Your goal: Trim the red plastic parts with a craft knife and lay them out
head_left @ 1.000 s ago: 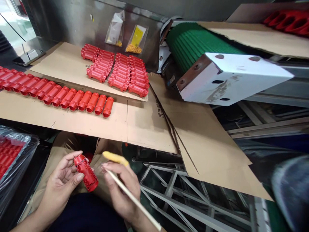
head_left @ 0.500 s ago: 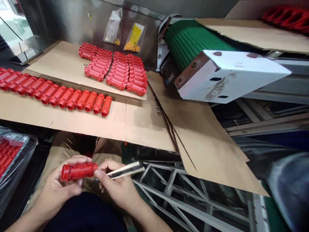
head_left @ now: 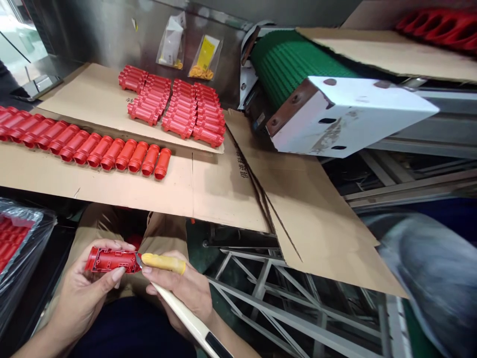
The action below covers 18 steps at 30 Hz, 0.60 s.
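Observation:
Near the lower left, my left hand (head_left: 87, 288) is closed around a red cylindrical part (head_left: 114, 260), whose open recessed side faces up. My right hand (head_left: 186, 291) grips a tool with a pale handle (head_left: 182, 311), its dark tip touching the right end of the red part. A yellow finger cover (head_left: 162, 262) is on the index finger of that hand. A slanting row of red cylinders (head_left: 100, 149) lies on the cardboard (head_left: 219, 199) above my hands. Behind it, stacked red parts (head_left: 181, 107) sit on another cardboard sheet.
At the right are a green conveyor belt (head_left: 294, 62) with a white end bracket (head_left: 350, 117) and a metal frame (head_left: 276, 303) below. A plastic-lined crate (head_left: 37, 219) holds red parts at left. Two small bags (head_left: 204, 57) lie at the back. Grey fabric (head_left: 425, 263) shows at right.
My right hand has turned, so the tool's handle now points down and right instead of up and right. Its tip has come to the red part's end. The view has shifted slightly.

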Available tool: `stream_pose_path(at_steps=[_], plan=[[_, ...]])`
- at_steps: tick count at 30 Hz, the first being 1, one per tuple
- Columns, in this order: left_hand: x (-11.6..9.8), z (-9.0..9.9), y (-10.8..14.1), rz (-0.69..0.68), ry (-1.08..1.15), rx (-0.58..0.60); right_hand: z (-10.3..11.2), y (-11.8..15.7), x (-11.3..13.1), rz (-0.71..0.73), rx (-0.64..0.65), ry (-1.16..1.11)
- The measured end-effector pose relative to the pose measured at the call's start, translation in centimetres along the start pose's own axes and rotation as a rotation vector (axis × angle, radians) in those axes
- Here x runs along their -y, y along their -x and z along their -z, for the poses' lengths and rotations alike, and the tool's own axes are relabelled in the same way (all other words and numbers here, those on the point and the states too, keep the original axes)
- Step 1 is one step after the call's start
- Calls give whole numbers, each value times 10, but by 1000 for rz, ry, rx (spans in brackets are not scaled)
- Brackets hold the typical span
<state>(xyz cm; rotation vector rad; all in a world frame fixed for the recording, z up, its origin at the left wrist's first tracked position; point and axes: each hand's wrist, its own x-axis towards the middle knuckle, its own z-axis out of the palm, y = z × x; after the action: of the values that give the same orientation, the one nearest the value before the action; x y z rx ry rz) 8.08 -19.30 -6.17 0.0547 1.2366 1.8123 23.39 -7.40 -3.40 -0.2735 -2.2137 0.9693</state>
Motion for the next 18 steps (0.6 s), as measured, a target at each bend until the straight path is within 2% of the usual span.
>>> stream_pose_path(at_steps=[8,13,16,18], plan=[[-1,-4,2,1,36,-24,1,-1,5,-36,-13,-11],[3,-3,4,-62,12,-23,-3,1,10,-111,-31,-4],[6,-1,4,-112,-21,-18,-1,2,7,-197,18,-79],[7,0,3,-85,-18,-23,2,0,3,-169,73,-79]])
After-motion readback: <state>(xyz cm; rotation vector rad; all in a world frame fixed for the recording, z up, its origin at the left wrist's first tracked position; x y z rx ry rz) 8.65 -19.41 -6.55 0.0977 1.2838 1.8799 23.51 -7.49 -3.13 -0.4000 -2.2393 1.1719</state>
